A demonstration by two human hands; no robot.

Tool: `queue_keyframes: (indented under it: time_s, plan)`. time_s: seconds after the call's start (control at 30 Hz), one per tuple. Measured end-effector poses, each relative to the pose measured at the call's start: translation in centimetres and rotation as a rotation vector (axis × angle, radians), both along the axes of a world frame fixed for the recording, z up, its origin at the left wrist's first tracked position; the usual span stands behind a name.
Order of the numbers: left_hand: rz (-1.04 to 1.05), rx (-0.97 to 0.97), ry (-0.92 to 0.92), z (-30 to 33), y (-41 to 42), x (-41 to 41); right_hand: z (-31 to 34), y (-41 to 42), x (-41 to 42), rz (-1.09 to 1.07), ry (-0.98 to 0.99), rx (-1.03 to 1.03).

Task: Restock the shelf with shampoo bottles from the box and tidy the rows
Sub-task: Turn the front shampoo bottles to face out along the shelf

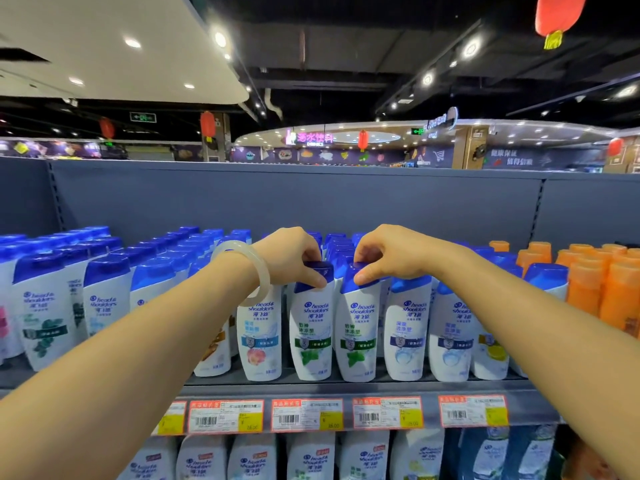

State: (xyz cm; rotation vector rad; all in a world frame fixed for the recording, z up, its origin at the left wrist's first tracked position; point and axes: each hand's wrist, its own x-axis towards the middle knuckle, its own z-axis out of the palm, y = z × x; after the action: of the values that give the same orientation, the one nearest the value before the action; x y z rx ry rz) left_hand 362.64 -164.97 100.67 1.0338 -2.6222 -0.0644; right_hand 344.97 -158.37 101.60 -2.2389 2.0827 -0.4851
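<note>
- Left hand (292,256): fingers curled down over the blue cap of the left mint-label bottle (311,327); thumb tip pressed on the cap's front face, the other fingers hooked over its top. Grasping the cap, not the body.
- Right hand (384,254): same posture on the right mint-label bottle (356,330); thumb on the cap's front, fingers bent over the top. Pinch closed on the cap.
- Both bottles stand upright at the front edge of the shelf (346,388), side by side and touching or nearly so; cannot tell which.
- Same row: peach-flower bottle (259,337) just to their left, blue-droplet bottle (407,334) just to their right. More blue-capped bottles are ranked behind.
- Pale bangle (247,271) on the left wrist, in front of the peach-flower bottle's cap.
- Orange bottles (602,282) at the far right of the shelf.
- Price tags (306,414) along the shelf's front rail; further shampoo bottles on the tier below.
</note>
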Motion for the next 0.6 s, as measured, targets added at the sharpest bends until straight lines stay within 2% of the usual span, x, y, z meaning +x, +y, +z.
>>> queue_keyframes:
  time_s: [0.3, 0.4, 0.5, 0.6]
  plan:
    - [0.014, -0.035, -0.049, 0.2, -0.1, 0.2, 0.2, 0.0, -0.1, -0.011, 0.008, 0.028]
    - [0.054, -0.081, 0.029, 1.1, -0.5, 2.4, 1.1, 0.2, 0.7, -0.017, 0.002, -0.048]
    - [0.147, -0.136, 0.206, 1.8, -1.7, 6.7, 1.4, -0.1, 3.1, 0.048, -0.049, -0.197]
    - [0.245, -0.134, 0.243, 0.9, -3.0, 11.4, 0.6, -1.3, 6.4, 0.133, -0.017, -0.18]
